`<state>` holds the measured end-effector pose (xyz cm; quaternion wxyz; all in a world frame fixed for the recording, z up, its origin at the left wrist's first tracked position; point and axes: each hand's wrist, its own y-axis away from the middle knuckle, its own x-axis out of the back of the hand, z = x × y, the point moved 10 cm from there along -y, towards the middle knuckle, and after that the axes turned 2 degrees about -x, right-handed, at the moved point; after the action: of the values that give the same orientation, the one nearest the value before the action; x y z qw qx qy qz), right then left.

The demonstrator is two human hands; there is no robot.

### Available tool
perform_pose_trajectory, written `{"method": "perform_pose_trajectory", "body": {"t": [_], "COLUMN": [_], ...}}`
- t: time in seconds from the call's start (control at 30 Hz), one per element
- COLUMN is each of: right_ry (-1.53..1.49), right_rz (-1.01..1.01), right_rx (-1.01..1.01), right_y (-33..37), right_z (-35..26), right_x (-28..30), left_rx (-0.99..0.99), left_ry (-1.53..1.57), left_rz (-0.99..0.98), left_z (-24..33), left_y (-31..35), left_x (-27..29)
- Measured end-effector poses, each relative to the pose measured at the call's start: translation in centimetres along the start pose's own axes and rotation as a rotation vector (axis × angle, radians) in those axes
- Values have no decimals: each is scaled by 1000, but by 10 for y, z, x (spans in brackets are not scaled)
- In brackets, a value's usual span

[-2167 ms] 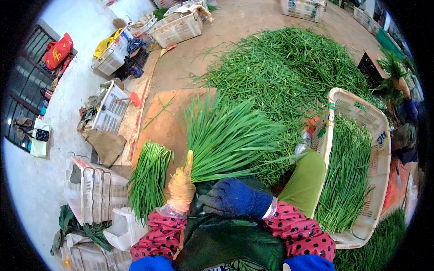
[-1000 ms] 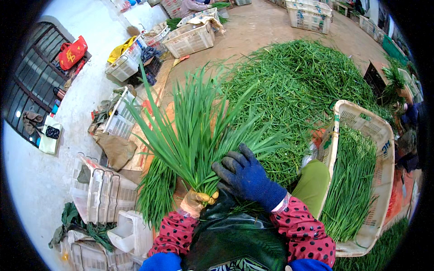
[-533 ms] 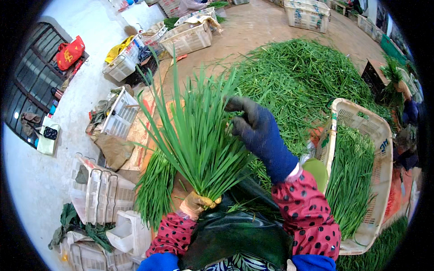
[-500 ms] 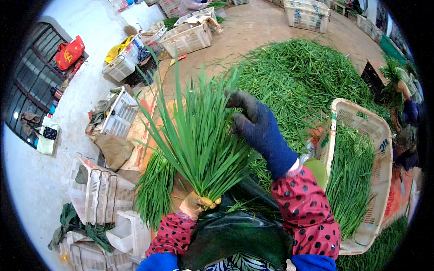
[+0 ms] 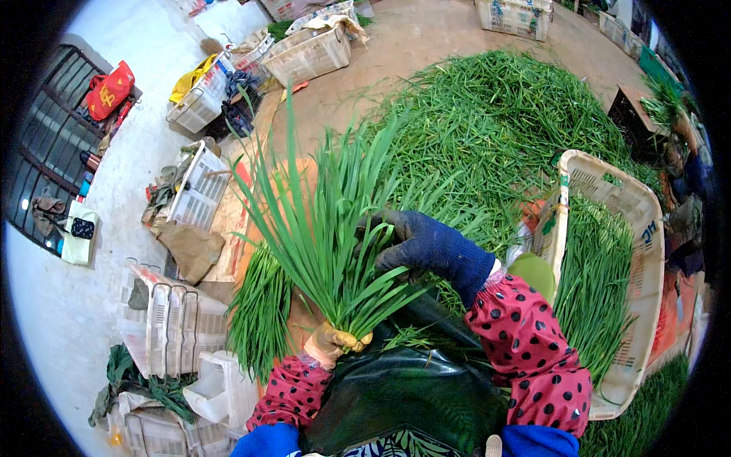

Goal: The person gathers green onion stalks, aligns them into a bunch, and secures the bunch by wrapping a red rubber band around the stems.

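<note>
My left hand (image 5: 339, 344), in a yellowish glove, is closed round the base of a bunch of garlic chives (image 5: 335, 266). Its long flat leaves fan upward and outward in front of my dark apron. My right hand (image 5: 400, 242), in a dark blue glove, is at the right side of this bunch. Its fingers curl in among the leaves with some between fingers and thumb; the fingertips are partly hidden. More garlic chives (image 5: 260, 320) lie in a neat pile just left of the held bunch.
A large heap of loose chives (image 5: 495, 129) covers the floor ahead. To my right stands a white plastic crate (image 5: 647, 297) of aligned chives. Stacked crates (image 5: 179, 324) stand along the left wall. At the far right edge, another person's sleeve (image 5: 697, 179) shows beside a dark crate (image 5: 636, 122).
My right hand has moved down and slightly left into the leaves, its fingers curling in. Some leaves on the right side now bend apart. The left hand keeps its hold in nearly the same place.
</note>
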<state>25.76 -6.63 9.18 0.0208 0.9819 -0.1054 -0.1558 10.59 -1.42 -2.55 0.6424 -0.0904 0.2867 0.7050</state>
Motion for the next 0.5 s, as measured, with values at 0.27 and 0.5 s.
{"method": "perform_pose_trajectory", "body": {"t": [0.27,0.5], "right_ry": [403,1391], "right_rz": [354,442], "right_rx": [387,432], "right_y": [5,-12], "right_z": [11,-3], "right_x": [17,14], "left_rx": [-2,-26], "left_ry": [92,109], "left_rz": [-17,55], "left_z": [-9,-7], "left_y": [-6,-28], "left_x": [4,12]}}
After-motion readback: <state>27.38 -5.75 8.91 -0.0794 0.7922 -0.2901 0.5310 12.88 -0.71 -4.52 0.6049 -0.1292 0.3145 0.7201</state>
